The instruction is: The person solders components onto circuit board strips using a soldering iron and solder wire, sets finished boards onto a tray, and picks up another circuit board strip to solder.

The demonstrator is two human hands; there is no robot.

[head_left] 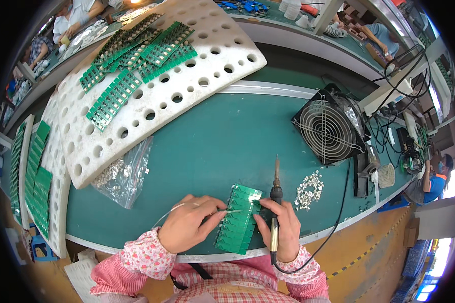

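Note:
A green circuit board panel (242,222), with notched edges and pins along its left side, lies at the table's front edge. My left hand (189,224) is closed, pinching a thin solder wire (164,217) between thumb and forefinger; the wire reaches over the panel. In my right hand (284,230) rests a soldering iron (276,194), its tip pointing away from me and off the panel. That hand's thumb and forefinger touch the panel's right edge. Right of the iron lies a loose pile of small white-and-metal parts (316,186).
A white foam board with holes (159,113) carries several green panels (114,98) at the back left. Beside it lies a clear bag of small parts (129,177). A fan (326,123) stands at the right, near cables and a spool (386,175). Other people work beyond.

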